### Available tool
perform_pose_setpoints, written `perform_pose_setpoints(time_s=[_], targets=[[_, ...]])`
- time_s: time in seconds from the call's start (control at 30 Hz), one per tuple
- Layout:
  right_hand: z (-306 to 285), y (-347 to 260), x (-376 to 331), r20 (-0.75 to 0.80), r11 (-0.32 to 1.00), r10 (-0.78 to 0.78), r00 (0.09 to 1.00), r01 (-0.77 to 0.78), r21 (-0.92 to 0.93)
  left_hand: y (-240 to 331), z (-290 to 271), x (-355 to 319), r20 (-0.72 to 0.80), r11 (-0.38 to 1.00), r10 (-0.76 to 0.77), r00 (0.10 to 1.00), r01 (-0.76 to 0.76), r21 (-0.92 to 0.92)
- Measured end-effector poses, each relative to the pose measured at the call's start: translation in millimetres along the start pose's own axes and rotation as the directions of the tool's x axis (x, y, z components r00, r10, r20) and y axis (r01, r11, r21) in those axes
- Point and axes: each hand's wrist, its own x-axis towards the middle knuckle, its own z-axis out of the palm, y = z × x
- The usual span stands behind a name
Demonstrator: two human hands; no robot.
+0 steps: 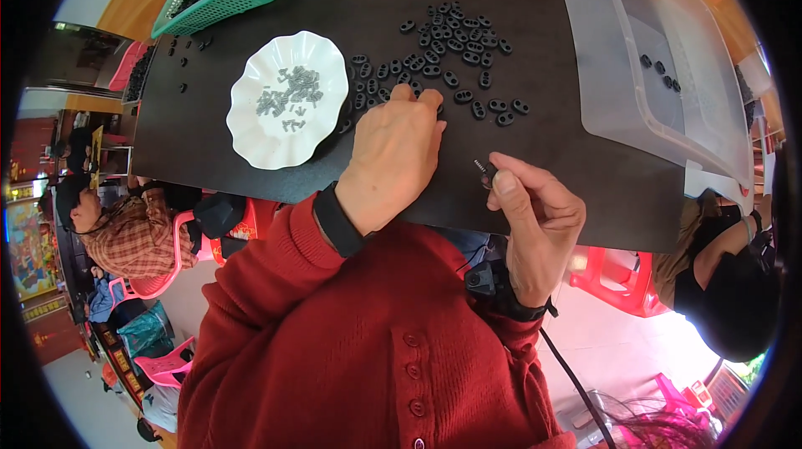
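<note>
My right hand [539,219] is raised over the near table edge, thumb and forefinger pinched on a small dark piece with a metal coil spring [479,164] sticking out of it. My left hand [393,152] reaches into the near side of a scatter of small black oval pieces with two holes [455,34]. Its fingers curl downward and their tips are hidden, so whatever they hold does not show. Left of that hand, a white scalloped plate [251,136] carries a heap of tiny metal springs [292,90].
A green mesh basket [242,2] with black parts stands at the far left. On the right, a translucent plastic bin [597,73] holds several black pieces. Loose black bits [183,87] lie near the table's left end. Other people sit at both sides.
</note>
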Motion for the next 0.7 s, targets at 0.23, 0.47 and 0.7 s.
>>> perform_pose_setpoints(time_s=[0.23,0.47,0.7], targets=[[-2.6,7.5,4.5,-0.022,0.998,-0.037,0.999,0.038,0.043,8.3,-28.8,-8.3,0.381,0.505,-0.156,0.911,0.405,-0.762],[2.7,8.1,5.7,-0.013,0.994,-0.095,0.995,0.094,-0.054,17.1,-45.5,-15.4,0.450,0.218,-0.046,0.892,0.448,-0.867],[12.9,6.7,1.9,-0.045,0.970,-0.166,0.985,0.154,-0.189,12.4,-39.5,-17.4,0.403,0.287,-0.048,0.914,0.399,-0.871]])
